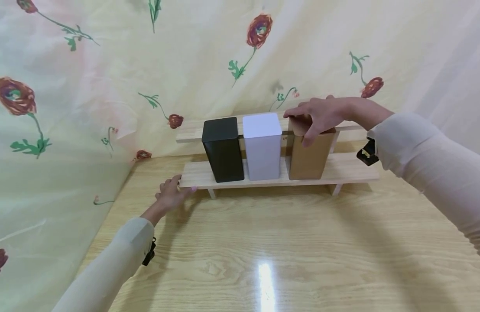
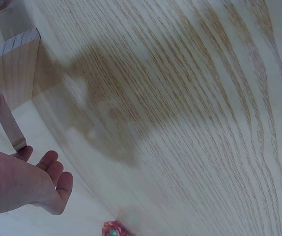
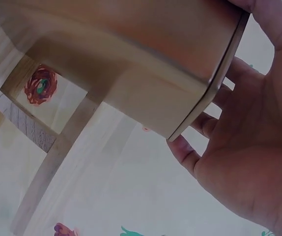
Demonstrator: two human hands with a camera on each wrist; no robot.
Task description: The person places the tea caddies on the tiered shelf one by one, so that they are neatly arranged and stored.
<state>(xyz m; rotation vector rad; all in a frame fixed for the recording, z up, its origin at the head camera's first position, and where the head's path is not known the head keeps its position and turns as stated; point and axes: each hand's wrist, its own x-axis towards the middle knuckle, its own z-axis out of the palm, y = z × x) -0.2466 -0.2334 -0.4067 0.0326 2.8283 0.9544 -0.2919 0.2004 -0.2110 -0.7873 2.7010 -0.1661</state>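
Observation:
A two-tier wooden rack [image 1: 351,169] bears three tall rectangular canisters in a row on its lower board: black [image 1: 226,159] at left, white [image 1: 263,157] in the middle, gold-brown [image 1: 310,160] at right. My right hand [image 1: 323,115] grips the gold-brown canister at its top, thumb in front and fingers over the far side. In the right wrist view, several fingertips bend against the lid's edge. At the rack's left end my left hand [image 1: 170,195] pinches the lower board's corner. The left wrist view shows the thumb and a finger on opposite faces of the board [image 2: 8,115].
A light wood-grain table [image 1: 224,242] lies under the rack, with a bright reflection near the front. A flower-printed cloth [image 1: 193,56] hangs behind and on the left. Behind the canisters runs the rack's raised back board [image 1: 191,131].

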